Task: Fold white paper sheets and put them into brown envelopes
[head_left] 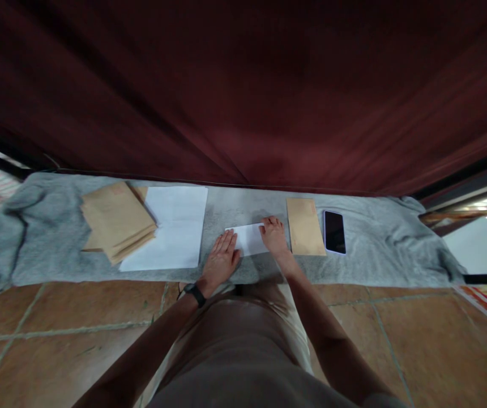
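Note:
A white sheet of paper (252, 239), folded into a narrow strip, lies crosswise in front of me on the grey cloth. Flat on its left end rests my left hand (223, 256), fingers stretched out and the thumb toward the paper. My right hand (274, 233) is at the strip's right end, its fingers bent and closed over the edge. Just right of that hand lies a single brown envelope (306, 226). To the left of my left hand are flat white sheets (175, 226), partly under a fanned pile of brown envelopes (118, 221).
A dark-screened phone (334, 232) lies right of the single envelope. The grey cloth (379, 243) covers a long narrow surface. Behind it hangs a dark red curtain (243, 102). Tiled floor (77, 311) shows in front, and a white panel (481, 246) stands at the far right.

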